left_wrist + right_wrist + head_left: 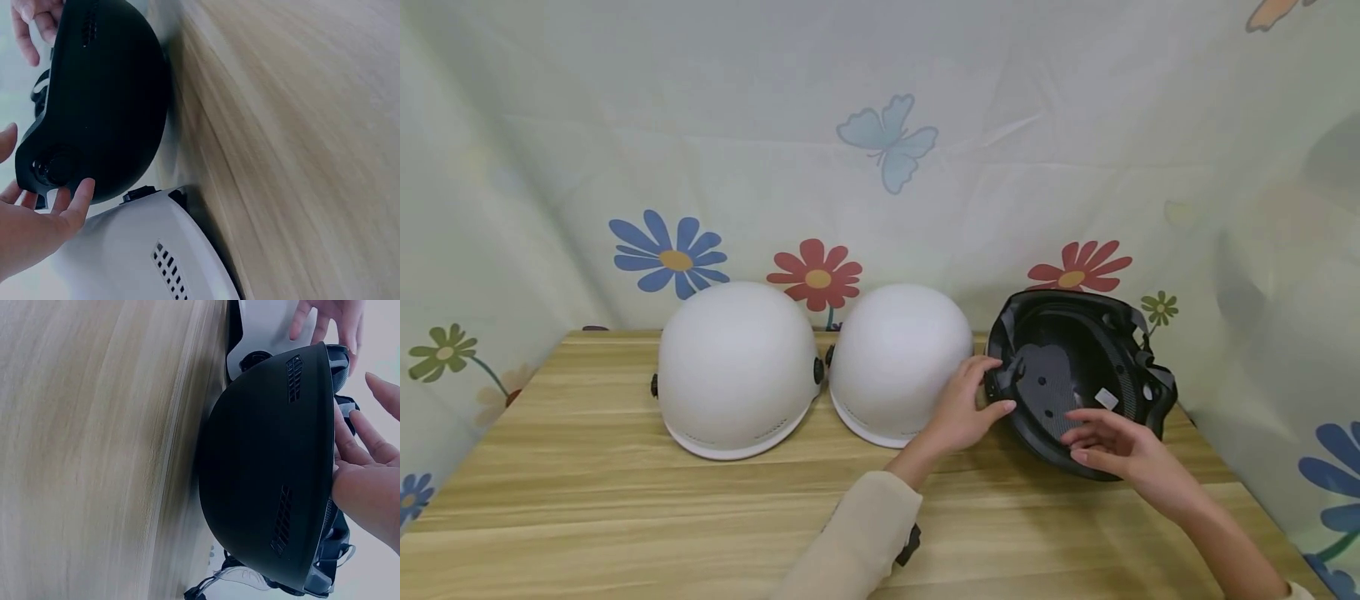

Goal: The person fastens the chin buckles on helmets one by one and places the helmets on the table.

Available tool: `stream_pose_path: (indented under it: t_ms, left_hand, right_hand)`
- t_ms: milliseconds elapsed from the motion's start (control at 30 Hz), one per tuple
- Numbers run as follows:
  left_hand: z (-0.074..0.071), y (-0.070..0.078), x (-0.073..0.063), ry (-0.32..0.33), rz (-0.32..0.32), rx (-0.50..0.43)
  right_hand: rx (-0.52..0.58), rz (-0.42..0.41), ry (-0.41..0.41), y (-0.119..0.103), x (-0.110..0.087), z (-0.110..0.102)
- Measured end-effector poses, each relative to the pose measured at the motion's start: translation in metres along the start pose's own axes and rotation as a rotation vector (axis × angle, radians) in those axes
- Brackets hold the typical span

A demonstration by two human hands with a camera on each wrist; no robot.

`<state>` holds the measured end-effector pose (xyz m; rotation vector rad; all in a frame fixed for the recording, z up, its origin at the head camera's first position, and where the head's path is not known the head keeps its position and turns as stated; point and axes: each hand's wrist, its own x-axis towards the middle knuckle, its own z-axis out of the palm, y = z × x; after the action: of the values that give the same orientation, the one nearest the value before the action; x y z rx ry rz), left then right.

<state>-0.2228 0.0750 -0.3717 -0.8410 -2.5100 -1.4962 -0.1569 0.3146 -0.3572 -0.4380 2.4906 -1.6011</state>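
Observation:
A black helmet [1048,375] lies upside down at the right of the table, its opening turned up and toward me. My left hand [966,406] is at its left edge; in the left wrist view, a fingertip touches the shell [115,94] by the round side knob [56,167], with the thumb apart. Over the near rim is my right hand [1123,454], its loosely bent fingers reaching into the opening and the thumb held away in the right wrist view. Dark padding and a small white label [1106,398] show inside the black helmet.
Two white helmets stand dome up on the wooden table [700,525]: one at the left [737,367], another in the middle [898,362], close beside the black one. A flower-printed cloth [775,167] hangs behind and along both sides.

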Motion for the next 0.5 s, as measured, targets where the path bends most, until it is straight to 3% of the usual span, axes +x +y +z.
stream_pose_path:
  t_ms: [133, 500]
  left_hand:
    - [0.0013, -0.0021, -0.0007, 0.018, -0.022, 0.024]
    - [0.0027, -0.0079, -0.0015, 0.044, 0.001, 0.014]
  right_hand:
    - [-0.006, -0.003, -0.008, -0.0016, 0.0000, 0.0002]
    - [-0.027, -0.008, -0.025, -0.0082, 0.0021, -0.0007]
